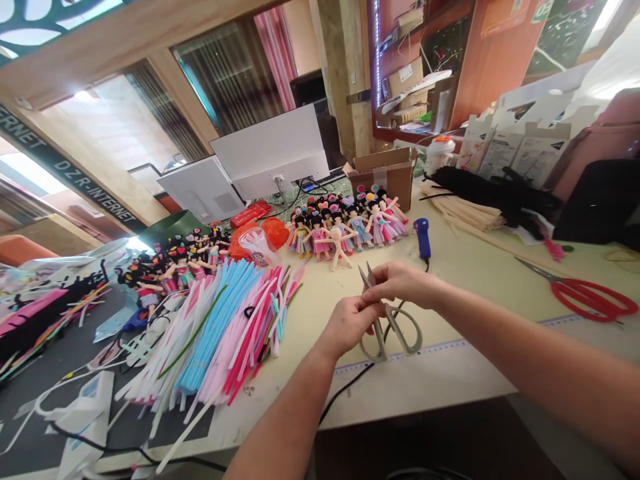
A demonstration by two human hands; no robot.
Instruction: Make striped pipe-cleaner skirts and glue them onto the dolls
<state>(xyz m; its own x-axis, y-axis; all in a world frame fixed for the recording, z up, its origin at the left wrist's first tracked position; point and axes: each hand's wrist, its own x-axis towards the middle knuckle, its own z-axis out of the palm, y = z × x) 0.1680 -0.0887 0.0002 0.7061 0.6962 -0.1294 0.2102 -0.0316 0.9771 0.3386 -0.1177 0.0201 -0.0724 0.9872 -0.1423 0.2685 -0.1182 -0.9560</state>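
My left hand (351,323) and my right hand (403,283) meet over the table, fingertips pinched together. What sits between the fingertips is too small or hidden to make out. Right at the hands is a pair of grey-handled scissors (411,340), blades slightly apart and pointing away from me, the pivot covered by my fingers. I cannot tell whether the scissors lie on the table or are touched. Beyond the hands stands a bare beige pipe-cleaner doll figure (340,248), in front of several dressed dolls (357,225) with black hair.
Bundled pipe cleaners (220,327) in white, blue and pink lie left. A blue hot tool (423,239) with a black cord stands beyond my right hand. Red-handled scissors (587,297) lie right. A ruler strip (445,348) runs near the front edge. A cardboard box (385,175) is behind the dolls.
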